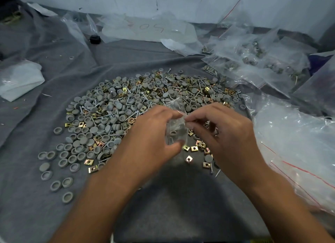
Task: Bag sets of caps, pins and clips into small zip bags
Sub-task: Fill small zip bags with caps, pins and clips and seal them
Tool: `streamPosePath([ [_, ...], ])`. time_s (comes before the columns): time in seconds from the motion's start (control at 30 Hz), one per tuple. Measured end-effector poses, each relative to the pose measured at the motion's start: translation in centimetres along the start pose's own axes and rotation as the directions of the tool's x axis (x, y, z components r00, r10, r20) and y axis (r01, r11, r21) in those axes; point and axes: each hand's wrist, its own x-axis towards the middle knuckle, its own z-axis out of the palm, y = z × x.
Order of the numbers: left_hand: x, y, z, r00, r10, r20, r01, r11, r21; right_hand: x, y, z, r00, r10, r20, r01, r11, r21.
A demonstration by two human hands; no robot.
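A small clear zip bag hangs between both hands above the near edge of a wide heap of parts. A grey cap shows inside the bag. My left hand grips the bag's left side, thumb under its bottom. My right hand pinches the bag's top edge with thumb and forefinger. The heap mixes grey round caps, silver pins and brass-coloured square clips, spread over a grey cloth.
Filled small zip bags are piled at the back right. A large clear bag with red zip lines lies at the right. A white folded cloth sits at the left, a black knob at the back, a wall behind.
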Motion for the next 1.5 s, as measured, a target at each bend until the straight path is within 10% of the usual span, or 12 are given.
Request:
streamPosePath([
  [0.37,0.0,0.0,-0.3,1.000,-0.006,-0.021,0.006,1.000,0.005,0.3,1.5,-1.7,0.969,0.197,0.146,-0.205,0.978,0.043],
  [0.53,-0.1,0.0,-0.3,1.000,-0.009,-0.009,0.009,1.000,0.013,-1.3,3.9,-2.0,0.628,0.478,0.614,-0.323,0.878,-0.353],
  [0.7,-0.1,0.2,-0.1,1.000,-0.010,-0.008,0.010,1.000,0.017,-1.0,4.0,-2.1,0.723,0.440,0.533,-0.334,0.897,-0.288],
  [0.9,0.1,0.4,0.3,1.000,-0.002,-0.007,0.002,1.000,-0.006,0.5,0.5,-2.0,0.975,0.202,0.096,-0.220,0.944,0.246],
  [1.1,0.1,-0.1,0.0,1.000,-0.010,-0.025,0.010,1.000,0.002,0.5,1.2,-0.7,0.963,0.234,0.133,-0.259,0.941,0.220],
  [1.3,0.0,-0.2,-0.4,0.999,-0.024,-0.035,0.025,0.999,0.028,-0.7,3.9,0.8,0.744,0.279,0.607,-0.111,0.948,-0.298],
  [1.5,-0.1,-0.3,-0.3,0.999,-0.029,-0.041,0.031,0.999,0.040,-0.8,4.0,0.7,0.804,0.235,0.547,-0.137,0.967,-0.214],
])
